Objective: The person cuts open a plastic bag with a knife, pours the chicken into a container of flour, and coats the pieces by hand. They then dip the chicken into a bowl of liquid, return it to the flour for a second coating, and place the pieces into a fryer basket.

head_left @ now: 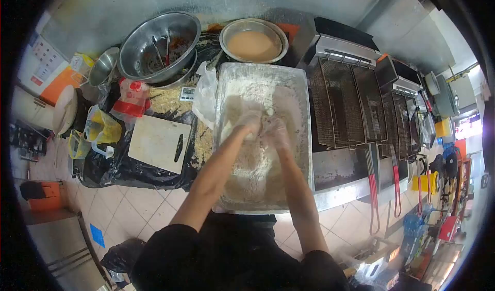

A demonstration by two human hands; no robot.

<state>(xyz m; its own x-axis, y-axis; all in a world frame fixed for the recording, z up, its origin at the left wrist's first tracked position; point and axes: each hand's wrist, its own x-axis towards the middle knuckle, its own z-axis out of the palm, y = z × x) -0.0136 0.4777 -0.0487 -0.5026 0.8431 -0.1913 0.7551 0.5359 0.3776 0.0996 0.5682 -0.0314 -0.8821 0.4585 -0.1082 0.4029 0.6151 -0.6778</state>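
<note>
A large rectangular tray (229, 85) with pale flour (252, 90) in it lies in front of me. Both of my hands are inside it, in clear gloves dusted with flour. My left hand (250, 124) is closed, its fingers curled inward in the middle of the flour. Close by on its right is my right hand (277, 134), with fingers bent down into the flour. Small floury lumps (267, 114) show between the two hands. What the fingers hold is hidden by the gloves and flour.
Left stand a big steel bowl (129, 59) with tongs, a white cutting board (154, 144) and a yellowish pitcher (103, 126). Behind the tray is a bowl of tan liquid (252, 44). Fryer baskets (343, 100) with red handles (373, 193) stick out on the right.
</note>
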